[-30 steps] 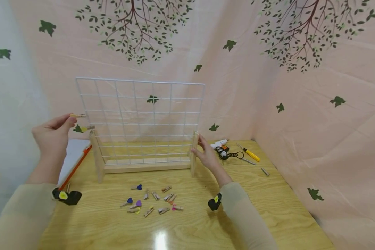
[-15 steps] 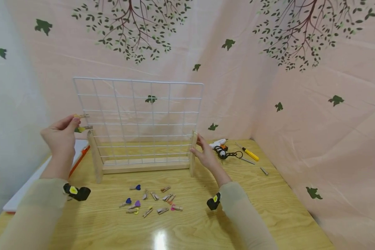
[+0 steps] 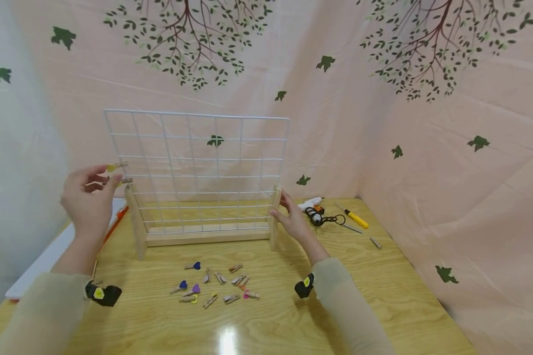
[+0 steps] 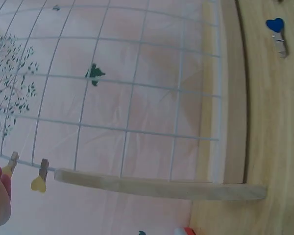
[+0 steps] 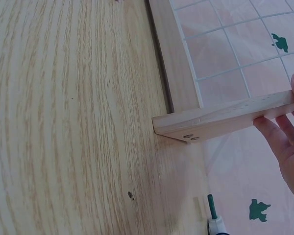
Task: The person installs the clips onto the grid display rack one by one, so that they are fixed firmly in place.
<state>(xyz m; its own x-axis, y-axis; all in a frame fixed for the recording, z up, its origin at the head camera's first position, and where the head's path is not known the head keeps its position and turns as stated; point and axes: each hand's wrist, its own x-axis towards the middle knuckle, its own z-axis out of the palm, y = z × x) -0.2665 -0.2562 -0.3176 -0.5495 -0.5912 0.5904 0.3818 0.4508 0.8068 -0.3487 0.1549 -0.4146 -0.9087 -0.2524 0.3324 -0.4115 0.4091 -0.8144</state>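
Note:
A white wire grid point(image 3: 195, 115) stands upright in a wooden stand point(image 3: 209, 239). Two clothespins with yellow hearts bite its left edge: an upper clothespin point(image 3: 121, 164) and a lower clothespin point(image 4: 41, 175) just above the left post point(image 3: 135, 222). My left hand point(image 3: 86, 202) is beside them, thumb and fingers parted around the upper one's heart without pinching it. With thumb and fingers on either side, my right hand point(image 3: 296, 224) grips the right post point(image 5: 225, 116) near its top. Several loose clothespins point(image 3: 232, 299) lie on the table in front of the stand.
Behind the right hand lie a white glue gun point(image 3: 311, 203) with a black cord, a yellow-handled screwdriver point(image 3: 357, 220) and a metal bolt point(image 3: 375, 243). A white board with a red edge point(image 3: 44, 266) lies at the left. A printed curtain point(image 3: 337, 123) hangs behind the table.
My left hand moved right with the upper clothespin to the grid's edge, then parted its fingers and let go; the clothespin stays on the wire. My right hand kept its grip.

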